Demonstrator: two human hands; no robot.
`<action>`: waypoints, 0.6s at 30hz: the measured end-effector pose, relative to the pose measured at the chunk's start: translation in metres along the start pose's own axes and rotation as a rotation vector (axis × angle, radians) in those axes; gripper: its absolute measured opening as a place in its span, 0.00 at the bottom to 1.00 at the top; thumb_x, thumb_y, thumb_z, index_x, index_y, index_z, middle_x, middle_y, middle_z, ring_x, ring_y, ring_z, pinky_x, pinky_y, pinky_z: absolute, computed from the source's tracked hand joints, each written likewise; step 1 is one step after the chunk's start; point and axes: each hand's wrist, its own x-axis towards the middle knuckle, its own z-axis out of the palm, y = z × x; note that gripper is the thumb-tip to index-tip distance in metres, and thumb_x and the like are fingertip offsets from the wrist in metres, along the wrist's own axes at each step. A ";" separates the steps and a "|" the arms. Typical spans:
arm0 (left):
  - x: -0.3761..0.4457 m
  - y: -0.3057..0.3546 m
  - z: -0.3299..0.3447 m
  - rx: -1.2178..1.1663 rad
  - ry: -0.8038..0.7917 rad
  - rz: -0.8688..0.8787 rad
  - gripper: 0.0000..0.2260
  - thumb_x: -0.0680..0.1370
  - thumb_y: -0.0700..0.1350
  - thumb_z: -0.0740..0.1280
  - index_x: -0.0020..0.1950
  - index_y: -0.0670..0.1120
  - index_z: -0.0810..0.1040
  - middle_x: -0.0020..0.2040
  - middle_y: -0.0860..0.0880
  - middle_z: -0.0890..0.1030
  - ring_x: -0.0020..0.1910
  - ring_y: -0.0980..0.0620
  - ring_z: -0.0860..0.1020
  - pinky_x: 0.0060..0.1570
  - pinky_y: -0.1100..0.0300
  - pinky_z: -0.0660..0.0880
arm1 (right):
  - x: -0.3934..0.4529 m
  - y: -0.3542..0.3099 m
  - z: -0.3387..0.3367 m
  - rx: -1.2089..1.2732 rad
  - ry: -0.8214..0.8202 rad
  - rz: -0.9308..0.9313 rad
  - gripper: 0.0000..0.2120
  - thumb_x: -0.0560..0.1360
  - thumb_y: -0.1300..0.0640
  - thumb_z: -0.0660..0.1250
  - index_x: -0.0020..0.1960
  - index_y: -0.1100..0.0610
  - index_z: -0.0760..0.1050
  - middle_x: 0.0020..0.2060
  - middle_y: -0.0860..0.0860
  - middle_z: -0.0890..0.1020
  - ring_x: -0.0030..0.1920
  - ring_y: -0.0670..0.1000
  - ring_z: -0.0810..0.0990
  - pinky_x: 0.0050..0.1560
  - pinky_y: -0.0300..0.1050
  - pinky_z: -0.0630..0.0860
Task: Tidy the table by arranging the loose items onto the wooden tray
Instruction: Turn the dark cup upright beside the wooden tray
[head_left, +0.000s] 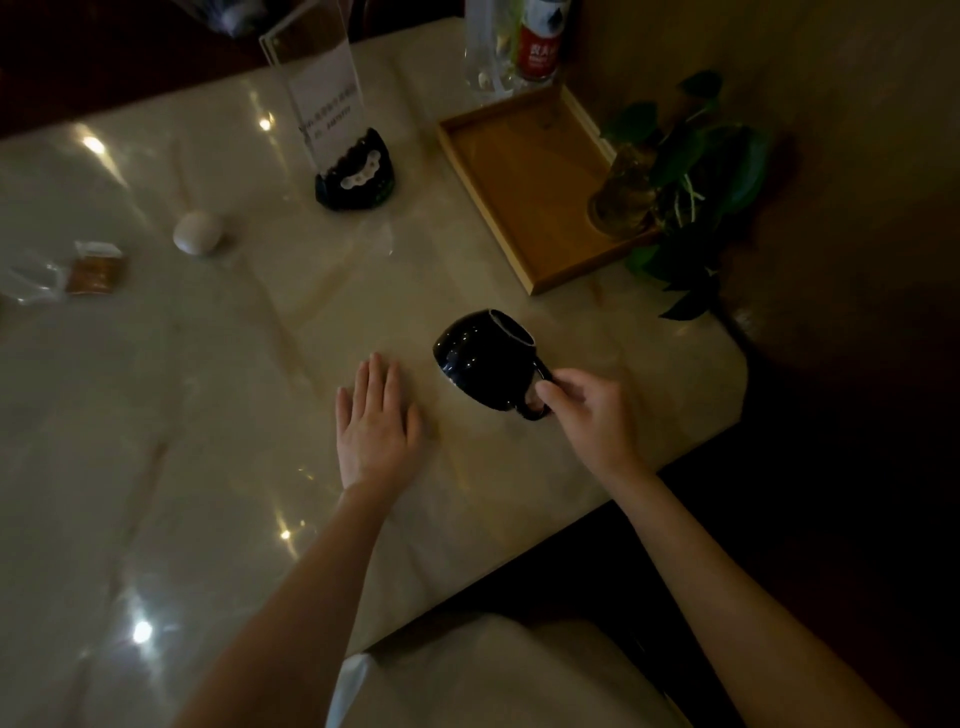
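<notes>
My right hand (587, 415) grips the handle of a black mug (483, 358), which is tilted with its mouth toward the far right, near the table's right edge. My left hand (376, 421) lies flat on the table just left of the mug, fingers straight. The wooden tray (524, 171) sits beyond the mug at the far right; a potted plant in a glass (628, 192) stands in its near right corner. A black curved holder with white pieces (356, 174), a white egg-shaped object (198, 232) and small packets (98, 267) lie loose on the table.
A clear acrylic sign stand (317, 88) rises behind the black holder. A glass vase (488, 47) and a red-labelled bottle (540, 41) stand behind the tray. The table edge (675, 452) runs diagonally near my right wrist. The plant's leaves (691, 275) overhang the tray's corner.
</notes>
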 end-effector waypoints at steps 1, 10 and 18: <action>0.000 0.000 0.000 -0.006 0.006 -0.001 0.31 0.73 0.55 0.41 0.74 0.46 0.55 0.77 0.47 0.51 0.75 0.51 0.47 0.72 0.52 0.41 | 0.002 -0.002 0.000 0.093 -0.004 0.079 0.05 0.75 0.64 0.65 0.45 0.64 0.79 0.33 0.51 0.81 0.31 0.39 0.80 0.33 0.33 0.77; 0.001 -0.001 0.000 -0.017 0.013 0.004 0.32 0.72 0.55 0.42 0.74 0.45 0.56 0.76 0.45 0.53 0.75 0.50 0.49 0.73 0.51 0.43 | 0.003 -0.007 0.005 0.902 -0.072 0.780 0.07 0.77 0.66 0.61 0.42 0.67 0.74 0.26 0.56 0.83 0.27 0.51 0.83 0.29 0.41 0.81; 0.001 -0.002 0.001 0.010 0.002 -0.002 0.30 0.73 0.55 0.45 0.74 0.45 0.56 0.76 0.46 0.53 0.75 0.50 0.49 0.72 0.52 0.43 | 0.003 -0.002 0.008 1.306 -0.055 1.056 0.12 0.78 0.64 0.58 0.42 0.71 0.74 0.27 0.62 0.82 0.26 0.55 0.83 0.24 0.42 0.80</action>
